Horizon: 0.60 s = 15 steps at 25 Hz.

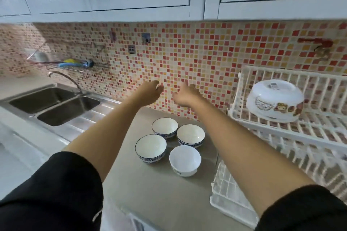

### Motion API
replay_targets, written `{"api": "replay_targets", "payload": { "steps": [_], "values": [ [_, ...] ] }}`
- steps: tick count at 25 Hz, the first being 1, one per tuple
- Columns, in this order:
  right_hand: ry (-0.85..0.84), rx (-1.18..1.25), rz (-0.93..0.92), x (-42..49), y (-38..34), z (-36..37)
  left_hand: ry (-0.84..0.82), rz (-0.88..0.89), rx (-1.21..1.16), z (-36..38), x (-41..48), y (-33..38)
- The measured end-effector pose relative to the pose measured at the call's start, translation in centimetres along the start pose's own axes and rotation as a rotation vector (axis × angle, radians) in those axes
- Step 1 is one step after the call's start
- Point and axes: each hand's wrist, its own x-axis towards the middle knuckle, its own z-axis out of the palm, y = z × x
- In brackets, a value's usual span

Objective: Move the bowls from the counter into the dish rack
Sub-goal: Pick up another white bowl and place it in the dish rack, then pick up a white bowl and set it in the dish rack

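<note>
Bowls [169, 144], four, upright and clustered on the grey counter [154, 189] between my forearms. Beside them, to the right, the white dish rack [281, 131] holds one inverted patterned bowl [275, 100]. My left hand [150, 93] and right hand [185, 93] reach toward the tiled wall [206, 58], loosely open, holding nothing.

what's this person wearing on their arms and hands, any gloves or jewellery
The left hand and right hand are bare: no gloves, and no rings, watch or bracelet show. Both forearms are bare too. Short, loose black sleeves cover the upper arms, with a thin white marking near the left one's hem.
</note>
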Motion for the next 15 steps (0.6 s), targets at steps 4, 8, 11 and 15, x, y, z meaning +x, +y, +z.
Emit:
{"api": "replay_targets", "payload": {
  "steps": [4,8,11,15],
  "values": [
    [-0.024,0.107,0.288,1.6,4.2,7.0,-0.203,-0.048,0.011,8.7,-1.5,-3.6],
    [0.001,0.118,0.529,1.2,11.5,13.1,-0.430,-0.045,0.006,16.9,-3.8,-4.2],
    [-0.068,0.090,0.604,0.8,15.6,17.0,-0.536,-0.136,-0.044,22.0,-4.8,-3.8],
    [-0.182,0.136,0.658,-0.3,18.3,21.2,-0.596,-0.180,-0.074,26.4,-5.3,-3.4]
  ]
}}
